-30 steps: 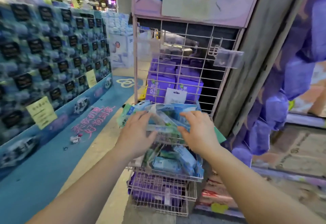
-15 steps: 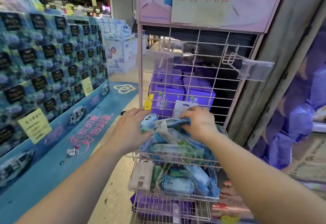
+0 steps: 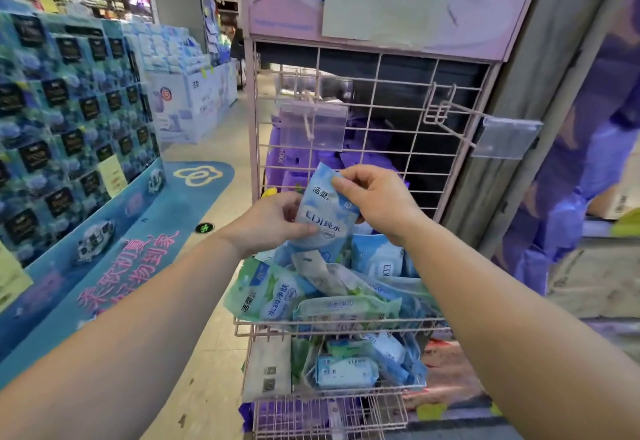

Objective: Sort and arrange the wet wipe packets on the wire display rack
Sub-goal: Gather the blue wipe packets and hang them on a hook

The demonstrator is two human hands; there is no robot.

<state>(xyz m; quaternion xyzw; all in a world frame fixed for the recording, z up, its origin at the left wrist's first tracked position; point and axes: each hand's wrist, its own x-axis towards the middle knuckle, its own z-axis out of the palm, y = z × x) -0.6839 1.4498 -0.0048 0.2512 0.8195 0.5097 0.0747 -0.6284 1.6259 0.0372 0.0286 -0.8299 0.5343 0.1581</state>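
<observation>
A blue wet wipe packet (image 3: pixel 323 212) is held upright above the upper basket of the pink wire display rack (image 3: pixel 374 120). My right hand (image 3: pixel 375 198) pinches its top corner. My left hand (image 3: pixel 272 221) grips its lower left side. Below them the upper basket (image 3: pixel 339 325) is full of jumbled blue and green packets (image 3: pixel 273 295). A lower basket (image 3: pixel 332 389) holds several more blue packets (image 3: pixel 346 372), lying in disorder.
Two hooks with clear label holders, one (image 3: pixel 313 124) at the left and one (image 3: pixel 505 138) at the right, stick out of the rack's grid. A blue product wall (image 3: pixel 69 120) stands at the left. Purple packs (image 3: pixel 588 169) hang at the right. A bottom basket (image 3: pixel 329 415) holds purple packs.
Both hands have lifted one blue packet out of the pile in the upper basket and turned it upright. The view has moved closer to the rack.
</observation>
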